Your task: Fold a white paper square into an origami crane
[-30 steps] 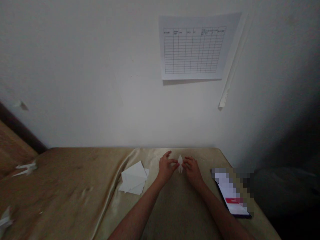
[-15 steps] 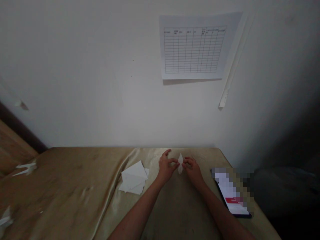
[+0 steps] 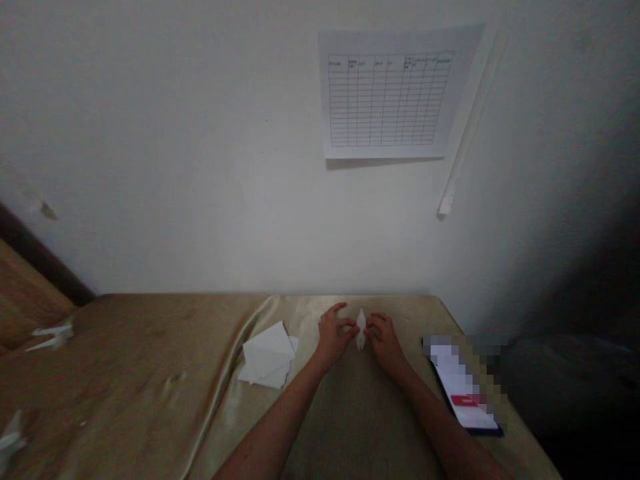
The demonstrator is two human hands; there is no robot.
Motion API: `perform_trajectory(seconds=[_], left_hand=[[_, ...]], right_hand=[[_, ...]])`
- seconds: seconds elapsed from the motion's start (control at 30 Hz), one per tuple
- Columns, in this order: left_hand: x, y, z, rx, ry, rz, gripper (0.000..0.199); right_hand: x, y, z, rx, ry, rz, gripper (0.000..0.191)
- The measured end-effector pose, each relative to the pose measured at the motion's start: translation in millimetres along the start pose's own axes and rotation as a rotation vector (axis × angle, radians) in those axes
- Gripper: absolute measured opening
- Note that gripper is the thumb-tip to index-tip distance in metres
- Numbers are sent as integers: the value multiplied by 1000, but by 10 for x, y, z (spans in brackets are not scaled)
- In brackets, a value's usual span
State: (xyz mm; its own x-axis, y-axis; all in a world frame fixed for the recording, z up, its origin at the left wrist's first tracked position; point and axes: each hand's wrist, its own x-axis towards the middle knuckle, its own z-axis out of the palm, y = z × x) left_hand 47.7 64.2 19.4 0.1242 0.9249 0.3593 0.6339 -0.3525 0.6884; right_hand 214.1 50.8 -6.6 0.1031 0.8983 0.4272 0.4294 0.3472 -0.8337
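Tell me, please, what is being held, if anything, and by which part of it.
A small folded white paper: the left hand holds it by its left edge, the right hand by its right edge.

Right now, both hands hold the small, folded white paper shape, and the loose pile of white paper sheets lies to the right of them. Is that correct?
Not quite: the loose pile of white paper sheets lies to the left of both the left hand and the right hand, as the head view shows. Both do hold the small, folded white paper shape.
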Motion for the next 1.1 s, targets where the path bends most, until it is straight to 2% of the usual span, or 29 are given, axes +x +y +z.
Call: perform_trajectory(seconds=[0.3, 0.47, 0.63, 0.77, 0.97, 1.1], left_hand=[[12, -2, 4, -4, 58, -54, 5], [34, -13, -14, 5, 61, -73, 4], [36, -36, -12, 12, 60, -64, 7], [33, -50, 8, 25, 53, -70, 9], [32, -33, 24, 31, 61, -96, 11], [26, -20, 25, 35, 56, -107, 12]], right_hand=[[34, -39, -56, 28, -17, 3, 14], [61, -62, -117, 56, 8, 49, 24], [86, -12, -140, 76, -72, 34, 27], [75, 23, -109, 108, -65, 42, 28], [65, -36, -113, 112, -131, 49, 28], [63, -62, -121, 94, -132, 44, 26]])
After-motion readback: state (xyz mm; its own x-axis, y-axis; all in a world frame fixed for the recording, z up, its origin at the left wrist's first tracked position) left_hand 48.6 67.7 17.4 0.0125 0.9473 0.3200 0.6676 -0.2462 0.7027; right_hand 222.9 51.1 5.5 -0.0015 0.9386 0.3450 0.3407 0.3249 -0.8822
